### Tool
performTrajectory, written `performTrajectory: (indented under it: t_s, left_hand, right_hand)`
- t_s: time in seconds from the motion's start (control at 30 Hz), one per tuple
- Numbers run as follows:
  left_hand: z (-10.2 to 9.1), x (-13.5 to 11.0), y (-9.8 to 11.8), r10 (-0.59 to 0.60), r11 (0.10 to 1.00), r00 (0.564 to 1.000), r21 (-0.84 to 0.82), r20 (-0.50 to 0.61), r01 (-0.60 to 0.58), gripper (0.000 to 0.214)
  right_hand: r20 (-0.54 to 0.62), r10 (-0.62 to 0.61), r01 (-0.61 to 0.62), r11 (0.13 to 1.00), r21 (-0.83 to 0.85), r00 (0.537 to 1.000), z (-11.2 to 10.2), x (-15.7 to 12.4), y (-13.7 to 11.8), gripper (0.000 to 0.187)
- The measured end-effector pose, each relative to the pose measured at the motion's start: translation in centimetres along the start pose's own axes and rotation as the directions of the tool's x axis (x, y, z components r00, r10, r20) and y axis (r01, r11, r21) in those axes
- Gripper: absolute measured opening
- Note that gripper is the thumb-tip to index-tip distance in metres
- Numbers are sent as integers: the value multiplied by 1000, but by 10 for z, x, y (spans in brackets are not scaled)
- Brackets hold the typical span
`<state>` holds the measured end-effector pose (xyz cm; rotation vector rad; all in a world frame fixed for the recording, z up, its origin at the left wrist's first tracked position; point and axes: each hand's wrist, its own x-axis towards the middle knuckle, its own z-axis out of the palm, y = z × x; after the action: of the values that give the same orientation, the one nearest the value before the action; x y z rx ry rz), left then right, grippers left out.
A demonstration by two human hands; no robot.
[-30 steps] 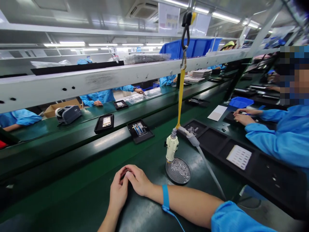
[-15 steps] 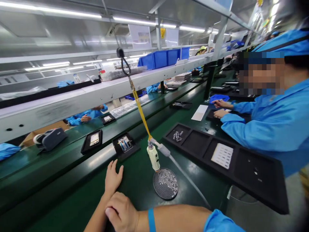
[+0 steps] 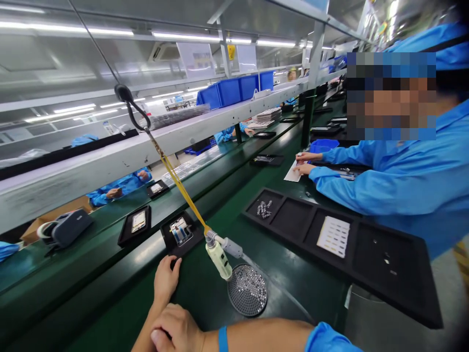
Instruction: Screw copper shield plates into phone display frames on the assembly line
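Observation:
My left hand (image 3: 166, 279) lies at the near edge of a black tray (image 3: 166, 242) holding an opened phone (image 3: 181, 231); its thumb is apart from its fingers, and nothing shows in it. My right hand (image 3: 179, 326), with a blue band on the wrist, is curled over my left forearm (image 3: 146, 322); its fingertips are hidden. Right of my hands, a pale green electric screwdriver (image 3: 219, 260) hangs tilted from a yellow elastic strap (image 3: 185, 195). Its lower end overlaps a round perforated plate (image 3: 247, 293) filled with small shiny screws.
A long black divided tray (image 3: 293, 217) holds small metal parts and a white label sheet (image 3: 333, 236). A co-worker in blue (image 3: 395, 181) sits at right, hands at a white card (image 3: 292, 172). Another black tray (image 3: 126, 237) and a tape dispenser (image 3: 68, 227) stand left.
The view has shifted, so the screwdriver and strap appear further left and lower. The co-worker's hands have moved from a dark tray to the white card. My hands keep nearly the same pose.

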<state>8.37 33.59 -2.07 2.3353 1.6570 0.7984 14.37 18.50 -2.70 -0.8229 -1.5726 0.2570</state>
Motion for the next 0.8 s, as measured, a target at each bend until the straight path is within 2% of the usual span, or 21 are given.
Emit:
performTrajectory:
  t_s: [0.13, 0.2, 0.33, 0.4, 0.47, 0.53, 0.67, 0.8]
  left_hand:
    - [-22, -47, -17, 1, 1000, 999, -2, -35, -1, 45]
    - [-34, -70, -25, -5, 1000, 999, -2, -48, 5, 39]
    - [-45, -93, -25, -5, 1000, 999, 9, -39, 6, 33]
    - [-43, -92, -18, -35, 999, 998, 33, -43, 36, 46]
    - [-39, -87, -9, -106, 992, 992, 67, -63, 111, 64]
    - [-35, -78, -1, -192, 975, 978, 97, -86, 200, 71]
    - [-31, -60, 8, -307, 940, 944, 118, -117, 320, 62]
    - [-35, -51, 7, -378, 918, 915, 74, -142, 390, 47]
  right_hand:
    - [12, -38, 38, 999, 20, 999, -8, 5, -6, 22]
    - [7, -64, 64, 998, 10, 998, -12, 7, -11, 23]
    - [29, -141, 140, 990, 33, 990, -16, 4, -22, 24]
    - [52, -131, 129, 990, 51, 990, -18, 1, -28, 22]
    - [75, -103, 99, 994, 57, 992, -19, -1, -31, 21]
    - [83, -86, 82, 996, 47, 993, -20, -3, -34, 22]
    - [75, -80, 80, 997, 7, 994, -19, -5, -33, 26]
    - [51, -78, 80, 997, -19, 996, -20, -3, -27, 28]
